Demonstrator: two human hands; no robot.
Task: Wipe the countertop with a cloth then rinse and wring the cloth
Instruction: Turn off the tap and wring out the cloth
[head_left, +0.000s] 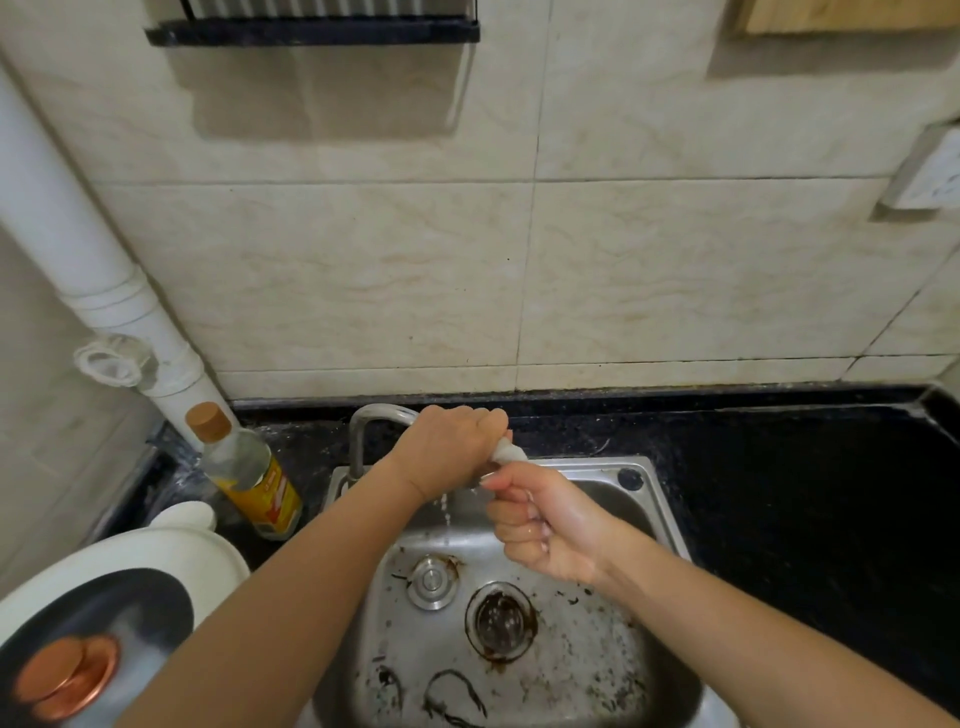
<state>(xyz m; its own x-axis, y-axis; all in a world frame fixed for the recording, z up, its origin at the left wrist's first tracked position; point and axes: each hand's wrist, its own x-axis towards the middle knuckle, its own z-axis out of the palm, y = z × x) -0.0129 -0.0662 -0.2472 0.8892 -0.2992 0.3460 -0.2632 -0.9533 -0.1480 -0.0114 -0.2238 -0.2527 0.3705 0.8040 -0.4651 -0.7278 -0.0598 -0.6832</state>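
Observation:
Both my hands hold a small white cloth (508, 453) over the steel sink (644, 499). My left hand (452, 449) grips its upper end in a fist, just in front of the tap (363, 431). My right hand (540, 525) grips the lower end, curled tight below and to the right. Only a short twisted bit of cloth shows between the two fists. Water drips (445, 506) from under my left hand into the basin. The black countertop (805, 493) lies to the right of the sink.
An oil bottle (249, 473) with a brown cap stands left of the tap. A white rice cooker (104, 623) fills the lower left. A white pipe (104, 280) runs down the tiled wall. The sink floor has a drain (501, 621), a plug (431, 581) and dark debris.

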